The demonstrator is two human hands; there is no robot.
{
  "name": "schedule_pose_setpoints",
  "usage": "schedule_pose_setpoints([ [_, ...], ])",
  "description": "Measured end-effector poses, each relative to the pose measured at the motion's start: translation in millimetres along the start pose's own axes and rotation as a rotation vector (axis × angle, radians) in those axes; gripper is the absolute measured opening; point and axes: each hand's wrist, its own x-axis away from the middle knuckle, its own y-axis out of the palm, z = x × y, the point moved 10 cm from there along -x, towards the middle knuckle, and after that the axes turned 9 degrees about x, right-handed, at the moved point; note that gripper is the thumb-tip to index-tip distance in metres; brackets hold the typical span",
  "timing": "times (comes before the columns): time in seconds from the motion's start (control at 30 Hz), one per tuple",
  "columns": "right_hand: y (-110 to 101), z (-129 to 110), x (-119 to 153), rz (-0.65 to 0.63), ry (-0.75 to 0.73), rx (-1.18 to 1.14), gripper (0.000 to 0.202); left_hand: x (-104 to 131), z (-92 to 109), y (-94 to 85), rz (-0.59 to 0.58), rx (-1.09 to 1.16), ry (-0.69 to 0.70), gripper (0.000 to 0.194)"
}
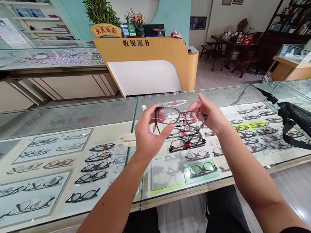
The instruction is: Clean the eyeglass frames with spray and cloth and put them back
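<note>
A pair of dark-rimmed eyeglasses (168,115) is held up above the glass counter, lenses facing me and tilted down to the right. My left hand (148,132) grips the left side of the frame, thumb near the lower rim of the left lens. Around the right end of the glasses is my right hand (207,115), its thumb raised and its other fingers partly hidden behind the lens; whether it grips the frame is unclear. Below the held pair, several dark glasses (186,142) with red marks lie in rows.
The glass display counter (148,204) runs across the view, with more eyeglasses on trays. A folded cloth (127,140) lies left of my left hand. On the right rests a black mesh bag (309,126) with straps. Beyond stands a wooden cashier desk (144,48).
</note>
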Motion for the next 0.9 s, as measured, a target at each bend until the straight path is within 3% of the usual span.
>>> schedule_pose_setpoints([
  [0.1,-6.3,-8.9,-2.6,0.019,-0.091,0.050,0.077,-3.2,-4.3,-7.7,0.066,0.000,-0.018,0.067],
  [0.27,-14.1,-24.1,3.6,0.118,-0.342,0.242,0.062,-8.4,-14.9,-15.8,0.113,-0.034,-0.040,0.067],
  [0.43,-3.0,-33.2,18.0,0.230,-0.524,0.540,0.065,-10.1,-7.1,-22.1,0.160,-0.111,0.012,0.065],
  [0.53,-0.7,-47.1,22.5,0.309,-0.564,0.569,0.058,-18.0,12.0,-23.3,0.173,-0.133,0.078,0.062],
  [0.63,-4.0,-82.0,24.1,0.397,-0.617,0.573,0.053,-41.7,37.5,-22.7,0.150,-0.114,0.118,0.060],
  [0.8,-12.6,-157.4,28.0,0.533,-0.693,0.531,0.058,-90.6,109.9,-27.0,0.169,-0.183,0.283,0.055],
  [0.9,-11.7,-178.5,29.9,0.563,-0.674,0.492,0.057,-100.8,140.1,-28.2,0.218,-0.215,0.327,0.057],
])
